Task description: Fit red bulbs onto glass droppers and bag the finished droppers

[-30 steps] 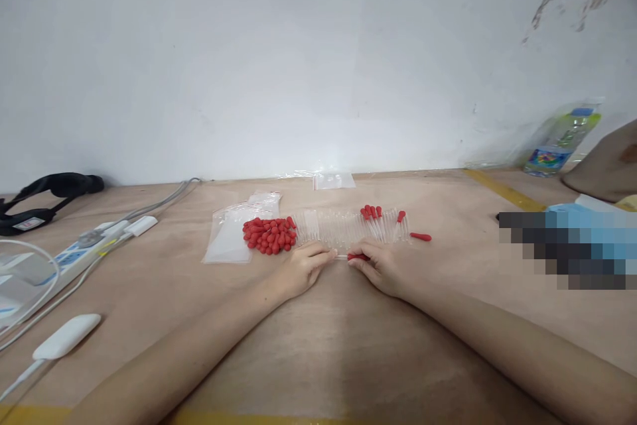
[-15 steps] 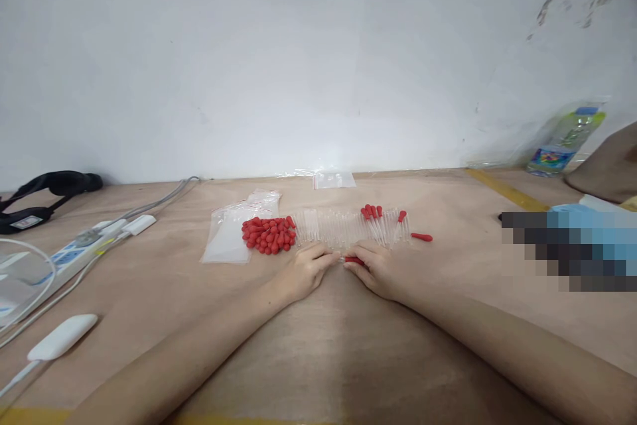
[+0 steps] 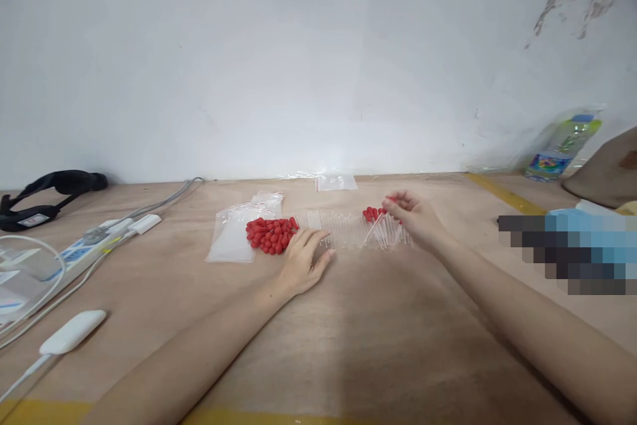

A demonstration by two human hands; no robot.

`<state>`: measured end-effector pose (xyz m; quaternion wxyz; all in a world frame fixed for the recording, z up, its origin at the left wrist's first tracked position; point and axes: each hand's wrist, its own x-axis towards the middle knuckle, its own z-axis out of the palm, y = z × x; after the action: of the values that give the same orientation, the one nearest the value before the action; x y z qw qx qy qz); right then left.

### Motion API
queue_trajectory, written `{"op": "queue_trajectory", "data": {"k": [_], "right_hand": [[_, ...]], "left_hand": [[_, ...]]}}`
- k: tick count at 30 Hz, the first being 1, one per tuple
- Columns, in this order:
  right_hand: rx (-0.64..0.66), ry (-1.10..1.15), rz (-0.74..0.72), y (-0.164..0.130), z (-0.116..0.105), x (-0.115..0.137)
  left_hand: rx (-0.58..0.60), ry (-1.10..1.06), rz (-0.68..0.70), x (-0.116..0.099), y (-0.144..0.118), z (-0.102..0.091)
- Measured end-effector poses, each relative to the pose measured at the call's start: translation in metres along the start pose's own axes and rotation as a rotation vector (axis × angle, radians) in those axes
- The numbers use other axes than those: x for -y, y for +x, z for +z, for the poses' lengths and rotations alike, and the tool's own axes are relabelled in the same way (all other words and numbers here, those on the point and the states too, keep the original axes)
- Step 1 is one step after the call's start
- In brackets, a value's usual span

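No writing is legible. The right hand [image 3: 415, 218] pinches a clear thin glass dropper tube with a red rubber bulb [image 3: 374, 225]; the left hand [image 3: 302, 260], fingers loosely spread, rests beside the heap of small red rubber bulbs [image 3: 271, 235].

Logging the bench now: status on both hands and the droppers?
Left hand flat on table, empty. Right hand pinching one dropper above the clear tube row. Red bulb pile left, nothing blocking.
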<state>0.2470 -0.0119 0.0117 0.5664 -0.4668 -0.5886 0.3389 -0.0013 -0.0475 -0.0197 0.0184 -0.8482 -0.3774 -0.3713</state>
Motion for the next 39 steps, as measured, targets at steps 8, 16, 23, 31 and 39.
{"op": "queue_trajectory", "data": {"k": [8, 16, 23, 31, 39], "right_hand": [[-0.019, -0.723, 0.218, 0.049, -0.017, -0.027], [-0.106, -1.033, 0.127, 0.044, -0.02, -0.039], [0.141, -1.175, 0.359, 0.039, -0.058, -0.022], [0.49, -0.942, 0.441, 0.036, -0.088, -0.032], [0.484, -0.776, 0.406, 0.042, -0.088, -0.046]], "left_hand": [[0.049, 0.081, 0.008, -0.002, -0.001, 0.0], [0.079, 0.126, -0.017, -0.003, 0.0, 0.0], [0.048, 0.171, -0.052, 0.0, 0.001, 0.003], [0.036, 0.319, -0.214, -0.002, 0.029, 0.022], [0.097, 0.343, -0.426, -0.001, 0.06, 0.043]]}}
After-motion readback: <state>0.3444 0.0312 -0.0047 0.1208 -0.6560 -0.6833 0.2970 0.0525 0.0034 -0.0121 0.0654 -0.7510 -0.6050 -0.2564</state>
